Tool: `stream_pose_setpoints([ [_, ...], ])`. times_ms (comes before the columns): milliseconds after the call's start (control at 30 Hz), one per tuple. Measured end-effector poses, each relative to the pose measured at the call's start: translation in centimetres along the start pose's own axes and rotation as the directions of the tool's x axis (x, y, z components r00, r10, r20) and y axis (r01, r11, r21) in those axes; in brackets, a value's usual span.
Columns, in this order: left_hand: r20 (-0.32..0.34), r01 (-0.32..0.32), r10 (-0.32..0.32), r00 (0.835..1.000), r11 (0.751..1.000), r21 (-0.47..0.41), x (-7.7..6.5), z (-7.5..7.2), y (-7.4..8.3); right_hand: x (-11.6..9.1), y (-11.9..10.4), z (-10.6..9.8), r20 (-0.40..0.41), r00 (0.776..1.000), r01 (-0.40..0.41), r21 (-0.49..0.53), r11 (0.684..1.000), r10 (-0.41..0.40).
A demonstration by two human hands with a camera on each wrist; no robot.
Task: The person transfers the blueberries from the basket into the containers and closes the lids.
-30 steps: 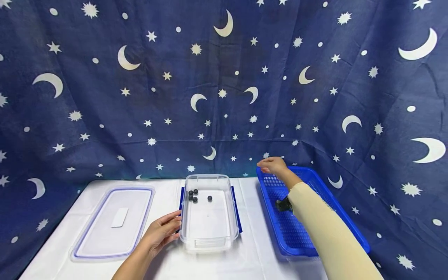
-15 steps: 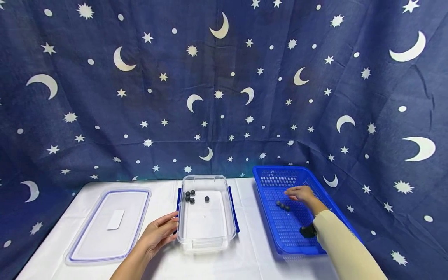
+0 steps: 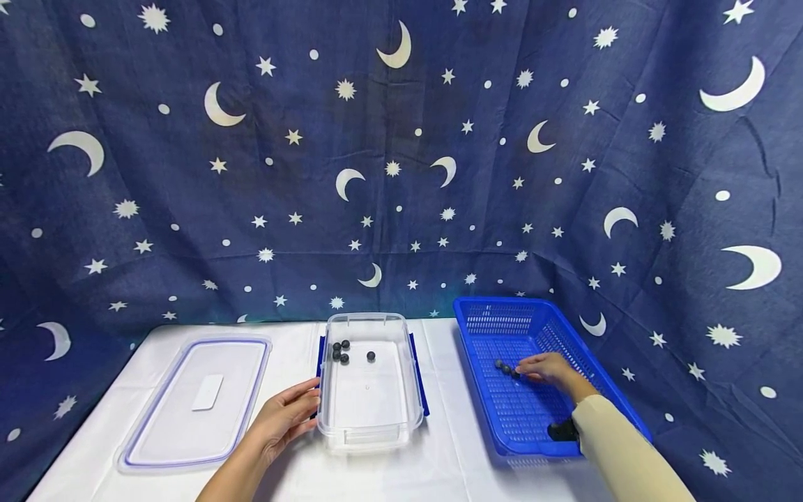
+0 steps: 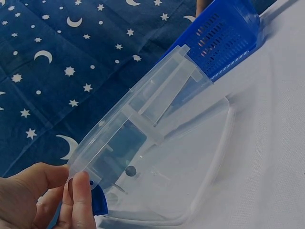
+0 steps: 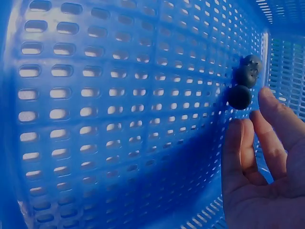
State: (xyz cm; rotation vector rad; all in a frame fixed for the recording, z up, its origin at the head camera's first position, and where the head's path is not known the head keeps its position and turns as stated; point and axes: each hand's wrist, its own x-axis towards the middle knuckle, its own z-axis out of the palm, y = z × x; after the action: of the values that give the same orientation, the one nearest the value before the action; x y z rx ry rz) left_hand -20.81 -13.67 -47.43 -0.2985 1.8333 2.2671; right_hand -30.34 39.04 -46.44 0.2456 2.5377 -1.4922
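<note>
In the head view, a clear container [image 3: 370,438] with blue side latches stands mid-table. My left hand [image 3: 285,418] pinches its left rim; the left wrist view has thumb and fingers on either side of the edge. Inside lie several dark blueberries [image 3: 371,356], most grouped at the far left. On the right, my right hand [image 3: 548,369] reaches into a blue perforated basket [image 3: 479,397]. The right wrist view shows three blueberries [image 5: 239,97] in a row there. Thumb and fingertips are spread right at the nearest berry, a small gap showing between.
A clear lid [image 3: 166,418] with a bluish seal and a white label [image 3: 208,392] lies flat at the left. A white cloth [image 3: 439,390] covers the table. Behind it hangs a dark blue curtain [image 3: 389,209] with moons and stars. The basket's raised walls surround the right hand.
My right hand came down from the basket's far rim into the basket, then lowered toward the berries. The left hand stays on the container. The head view shifted slightly.
</note>
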Motion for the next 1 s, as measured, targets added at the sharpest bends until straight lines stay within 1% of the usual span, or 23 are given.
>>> stream_pose_setpoints([
  [167, 0.019, 0.0, 0.0, 1.0, 1.0, -0.01, 0.1, -0.1, 0.0, 0.1, 0.0, 0.6, 0.041, 0.999, -0.007, 0.006, 1.0, 0.007],
  [300, 0.029, -0.005, 0.006, 1.0, 1.0, -0.016, 0.0, -0.1, 0.0, 0.1, -0.2, 1.0, 0.058, 0.998, 0.012, -0.043, 0.999, -0.009],
  [433, 0.016, -0.007, 0.007, 1.0, 1.0, -0.013, -0.1, 0.0, -0.1, 0.0, -0.3, 1.2, 0.052, 0.999, 0.016, -0.064, 0.998, -0.013],
  [633, -0.014, -0.003, 0.003, 1.0, 1.0, 0.006, -0.1, 0.1, 0.0, 0.0, -0.2, 1.3, 0.061, 0.998, 0.016, -0.059, 0.998, -0.012],
  [900, -0.012, -0.012, 0.012, 1.0, 1.0, 0.011, -0.1, 0.2, -0.1, 0.1, -0.2, 1.3, 0.062, 0.998, -0.008, -0.081, 0.997, 0.013],
  [1000, -0.007, -0.015, 0.015, 1.0, 1.0, 0.006, -0.1, 0.2, -0.2, 0.2, -0.1, 1.1, 0.068, 0.998, -0.017, -0.052, 0.999, 0.02],
])
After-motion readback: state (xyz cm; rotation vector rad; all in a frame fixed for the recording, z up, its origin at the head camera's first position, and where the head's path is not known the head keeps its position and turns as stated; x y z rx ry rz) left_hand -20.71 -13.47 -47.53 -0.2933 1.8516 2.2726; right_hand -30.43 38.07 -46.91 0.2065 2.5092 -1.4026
